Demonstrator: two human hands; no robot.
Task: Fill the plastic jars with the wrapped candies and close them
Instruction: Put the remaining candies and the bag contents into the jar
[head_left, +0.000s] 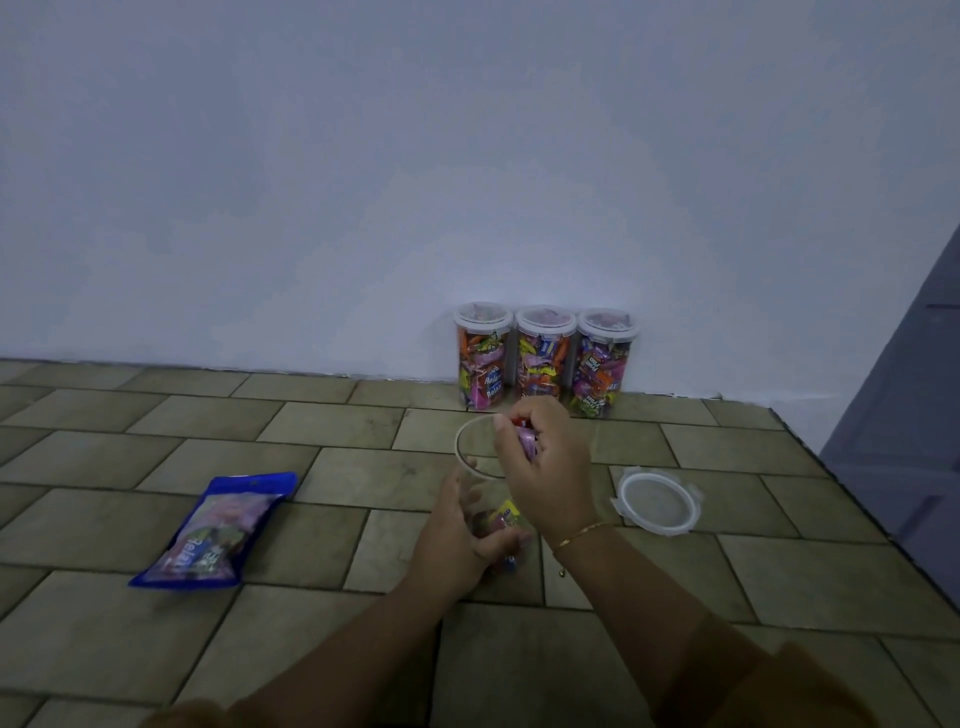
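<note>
Just right of centre your open jar (480, 470) stands upright, mouth up, and your left hand (460, 535) wraps around its lower wall. Your right hand (545, 462) sits directly above the rim, fingers curled round a clutch of wrapped candies (525, 436), so the drop looks straight down. The lid (657, 500) lies to the right, nearer that hand.

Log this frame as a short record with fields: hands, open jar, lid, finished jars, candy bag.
left hand: holds the open jar by its side
right hand: pinches wrapped candies over the jar mouth
open jar contents: a few candies at the bottom
lid: off, on the tiled floor right of the jar
finished jars: three, filled, lidded, against the wall
candy bag: lying on the floor, left
</note>
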